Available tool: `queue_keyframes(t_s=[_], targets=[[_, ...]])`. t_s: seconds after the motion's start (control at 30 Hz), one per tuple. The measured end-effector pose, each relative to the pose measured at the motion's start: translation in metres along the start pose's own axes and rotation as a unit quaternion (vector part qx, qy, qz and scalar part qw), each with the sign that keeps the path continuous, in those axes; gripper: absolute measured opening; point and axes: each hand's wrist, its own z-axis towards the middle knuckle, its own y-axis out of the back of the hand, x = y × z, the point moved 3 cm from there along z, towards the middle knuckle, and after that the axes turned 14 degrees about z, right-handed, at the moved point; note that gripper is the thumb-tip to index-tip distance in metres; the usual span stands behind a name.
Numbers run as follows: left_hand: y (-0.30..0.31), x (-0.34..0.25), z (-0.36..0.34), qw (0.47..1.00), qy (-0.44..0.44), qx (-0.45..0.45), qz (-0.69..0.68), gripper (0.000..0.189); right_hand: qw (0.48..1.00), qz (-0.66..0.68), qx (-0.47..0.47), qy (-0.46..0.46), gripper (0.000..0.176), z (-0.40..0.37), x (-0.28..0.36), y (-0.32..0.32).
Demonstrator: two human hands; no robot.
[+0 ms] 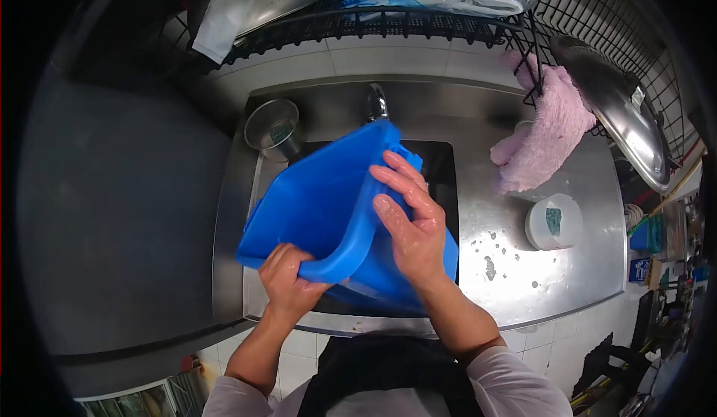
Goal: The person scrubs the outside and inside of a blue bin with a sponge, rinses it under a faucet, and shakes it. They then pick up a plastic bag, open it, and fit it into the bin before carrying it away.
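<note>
A large blue plastic bin is tilted over the sink, its mouth facing left and up. My left hand grips the near rim, fingers curled over the edge. Against the bin's right side lies my right hand, wet, with fingers stretched out and apart. Its fingertips and thumb touch near the rim; it does not wrap around it. Behind the bin stands a metal faucet, partly covered by the bin. Most of the sink basin is hidden under the bin.
A clear container stands at the sink's back left corner. On the wet steel counter to the right sits a white tub with a green pad. A pink cloth hangs from the black rack; a metal lid leans beside it.
</note>
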Motion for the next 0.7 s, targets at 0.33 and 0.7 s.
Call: queue_keyframes(t_s=[0.33,0.7], targets=[[0.020,-0.028,-0.026,0.987,0.069,0.136,0.052,0.040,0.987,0.098,0.117,-0.041,0.031,0.016,-0.006,-0.038],[-0.042,-0.035,0.065,0.953,0.150,0.245,0.098,0.034,0.942,0.127,0.042,-0.309,0.039,0.051,-0.116,0.048]])
